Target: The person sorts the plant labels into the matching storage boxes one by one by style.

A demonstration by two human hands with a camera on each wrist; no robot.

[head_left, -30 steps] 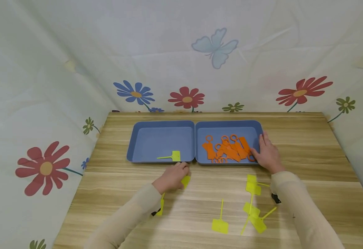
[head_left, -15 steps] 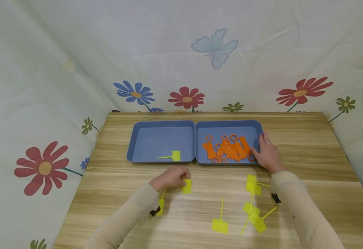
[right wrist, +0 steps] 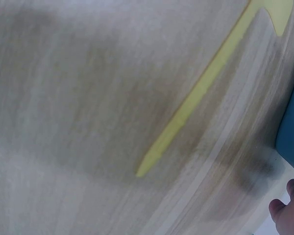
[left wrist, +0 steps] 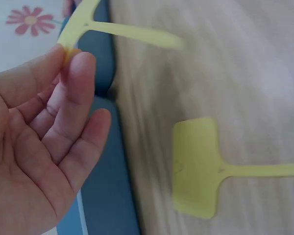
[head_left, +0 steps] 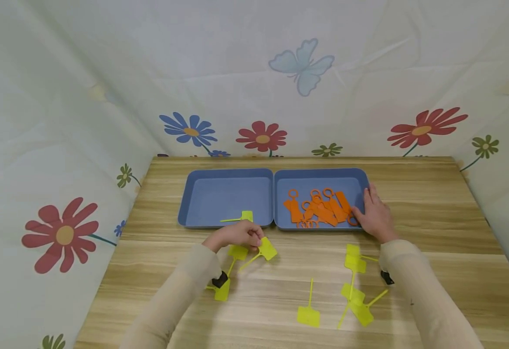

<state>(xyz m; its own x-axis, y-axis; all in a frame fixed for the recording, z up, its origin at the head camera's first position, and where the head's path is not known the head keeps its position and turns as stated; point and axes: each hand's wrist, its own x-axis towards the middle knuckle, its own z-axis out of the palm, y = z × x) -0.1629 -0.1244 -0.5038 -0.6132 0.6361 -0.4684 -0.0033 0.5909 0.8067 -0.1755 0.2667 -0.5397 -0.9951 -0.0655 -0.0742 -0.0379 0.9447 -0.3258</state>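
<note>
My left hand pinches a yellow T-shaped plant label by the edge of its flat head, between thumb and fingertips, just in front of the left tray. Its stem points toward the near side. In the left wrist view the held plant label tilts above the table, with another yellow plant label flat below. My right hand rests with extended fingers on the right end of the right tray. Its fingertips show at the lower right corner in the right wrist view.
One yellow plant label lies in the left tray. Orange ring-topped tags fill the right tray's front. More yellow labels lie under my left wrist, singly at centre and in an overlapping cluster near my right sleeve.
My left hand has pinched a plant label and lifted it slightly toward the left tray, turning it. Labels beneath that hand now show more. The right hand has stayed at the right tray.
</note>
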